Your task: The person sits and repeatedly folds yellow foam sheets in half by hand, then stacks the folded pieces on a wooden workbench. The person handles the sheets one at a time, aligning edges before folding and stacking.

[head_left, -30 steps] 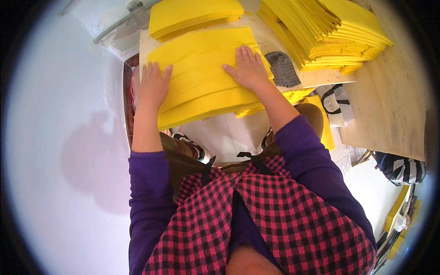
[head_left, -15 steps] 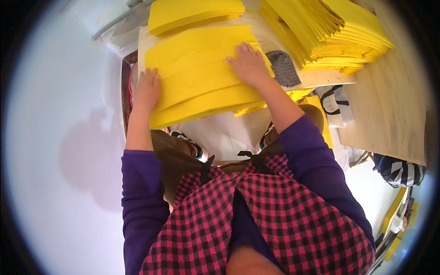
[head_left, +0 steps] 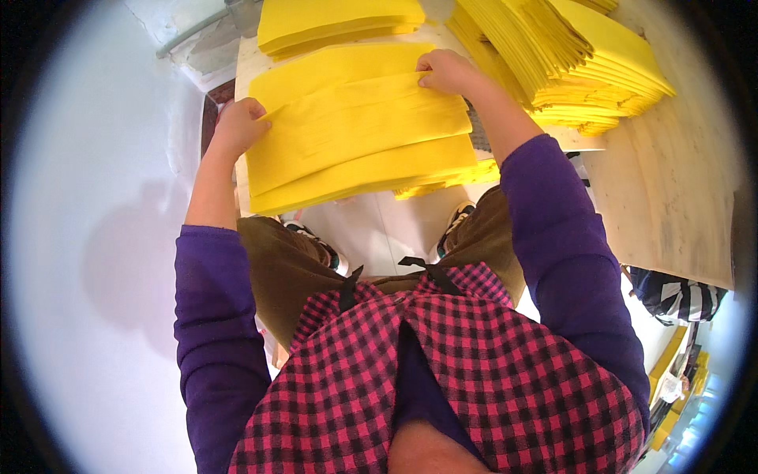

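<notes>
From here I see the left hand (head_left: 238, 128), fingers curled, pinching the sheet's (head_left: 355, 118) left edge. The right hand (head_left: 452, 73), knuckles up, pinches its far right corner.

Seeing a plain whitish wall (head_left: 95, 150) down the left side, with a big soft shadow (head_left: 130, 245) smudged across it. Spotting a greyish pipe (head_left: 192, 34) too, slanting through the top left corner. Working with a pale wooden desk (head_left: 438, 35) up top, plus a light, grainy wood panel (head_left: 671, 197) on the right. Looking down at a pale floor (head_left: 379, 229) with thin seams. Getting pretty bright lower right, bluish toward the rim.
</notes>
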Tool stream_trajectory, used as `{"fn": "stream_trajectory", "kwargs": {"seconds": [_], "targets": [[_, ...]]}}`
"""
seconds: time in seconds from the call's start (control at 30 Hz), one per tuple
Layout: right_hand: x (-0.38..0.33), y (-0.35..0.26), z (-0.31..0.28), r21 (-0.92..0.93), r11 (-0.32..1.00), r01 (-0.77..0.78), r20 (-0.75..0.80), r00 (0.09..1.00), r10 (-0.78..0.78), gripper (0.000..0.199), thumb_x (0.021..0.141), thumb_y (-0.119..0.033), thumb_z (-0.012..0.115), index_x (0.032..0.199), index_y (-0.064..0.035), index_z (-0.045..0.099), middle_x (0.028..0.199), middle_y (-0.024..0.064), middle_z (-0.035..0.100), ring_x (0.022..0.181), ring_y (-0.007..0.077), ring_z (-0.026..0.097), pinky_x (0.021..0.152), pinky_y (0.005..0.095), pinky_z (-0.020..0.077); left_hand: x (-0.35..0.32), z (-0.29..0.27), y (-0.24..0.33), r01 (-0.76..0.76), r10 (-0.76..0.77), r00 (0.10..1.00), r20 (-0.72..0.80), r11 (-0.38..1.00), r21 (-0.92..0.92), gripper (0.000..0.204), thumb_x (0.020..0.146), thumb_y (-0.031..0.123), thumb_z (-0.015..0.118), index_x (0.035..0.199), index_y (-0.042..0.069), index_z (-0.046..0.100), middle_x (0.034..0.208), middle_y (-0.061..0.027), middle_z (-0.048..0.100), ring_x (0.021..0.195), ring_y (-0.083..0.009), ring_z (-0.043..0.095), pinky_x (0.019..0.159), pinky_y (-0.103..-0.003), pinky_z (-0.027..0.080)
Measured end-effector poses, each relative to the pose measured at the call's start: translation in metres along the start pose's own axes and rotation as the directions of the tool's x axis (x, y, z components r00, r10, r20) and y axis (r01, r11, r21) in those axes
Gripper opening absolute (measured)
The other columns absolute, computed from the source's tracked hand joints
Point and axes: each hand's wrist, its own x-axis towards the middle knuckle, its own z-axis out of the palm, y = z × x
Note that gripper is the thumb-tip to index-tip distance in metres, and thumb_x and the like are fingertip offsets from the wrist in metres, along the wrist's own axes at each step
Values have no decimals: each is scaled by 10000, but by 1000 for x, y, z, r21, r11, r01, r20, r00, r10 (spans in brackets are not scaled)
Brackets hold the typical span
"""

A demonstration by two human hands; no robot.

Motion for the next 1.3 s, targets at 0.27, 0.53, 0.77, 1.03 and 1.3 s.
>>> {"fn": "stream_trajectory", "kwargs": {"seconds": [0.27, 0.53, 0.77, 1.03, 1.3], "targets": [[-10, 3, -33, 16, 987, 161, 57, 985, -162, 189, 795, -130, 685, 889, 8, 598, 800, 144, 614, 760, 300, 581, 668, 400, 452, -35, -16, 8, 64, -82, 997, -5, 808, -586, 86, 809, -5, 640, 892, -6, 618, 840, -21, 635, 765, -131, 589, 698, -257, 463], [-71, -32, -97, -100, 972, 215, 0, 976, -216, 251, 751, -110, 633, 999, -107, 666, 953, 131, 666, 923, 352, 625, 754, 438, 501, -107, -60, 46, 33, -83, 993, -89, 887, -461, 175, 809, 24, 613, 963, -39, 664, 869, -54, 651, 822, -140, 592, 780, -266, 456], [-126, -54, -166, -87, 966, 244, -193, 947, -257, 180, 795, -137, 604, 968, -99, 631, 897, 150, 645, 897, 357, 609, 753, 442, 480, -144, -103, 68, -195, 5, 948, -319, 801, -566, 121, 839, 27, 619, 945, -22, 651, 866, -37, 647, 814, -115, 579, 785, -255, 447], [-127, -8, -247, -276, 937, 216, -389, 866, -315, 248, 857, -131, 571, 1080, -52, 645, 1102, 162, 628, 1063, 322, 566, 932, 429, 432, -115, -142, 140, -284, 66, 845, -531, 897, -340, 178, 857, 86, 628, 996, -23, 651, 915, -45, 651, 886, -127, 579, 826, -254, 436], [-130, 92, -315, -245, 966, 89, -588, 778, -221, 281, 796, -59, 587, 1067, -42, 660, 1058, 170, 647, 1043, 329, 582, 936, 438, 442, -26, -138, 236, -548, 281, 727, -627, 788, -281, 216, 854, 111, 646, 1018, -30, 662, 937, -53, 667, 872, -109, 586, 798, -239, 449]]}}
